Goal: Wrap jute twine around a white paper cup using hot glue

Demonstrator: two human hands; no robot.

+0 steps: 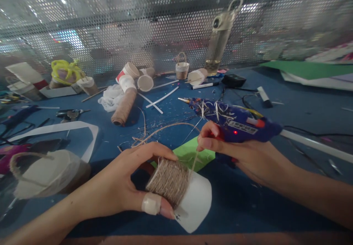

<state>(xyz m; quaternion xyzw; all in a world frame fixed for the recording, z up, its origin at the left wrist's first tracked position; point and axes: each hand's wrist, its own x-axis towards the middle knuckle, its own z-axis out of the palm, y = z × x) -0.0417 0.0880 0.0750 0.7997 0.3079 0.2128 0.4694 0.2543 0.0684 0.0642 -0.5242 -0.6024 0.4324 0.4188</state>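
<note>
My left hand, with a bandage on its thumb, grips a white paper cup tilted on its side. Brown twine wraps one part of the cup in close rows; the other part is bare white. A loose strand runs from the wrapping up to my right hand, whose thumb and forefinger pinch it. Right beside those fingers is a blue glue gun, its nozzle pointing left and glue strings across its body. Whether my other fingers hold its handle is hidden. Green paper lies behind the cup.
A twine roll and glue sticks lie ahead. A handled cup basket is at left, a small one at the back. A water bottle stands by the perforated metal screen. Green sheets are at right.
</note>
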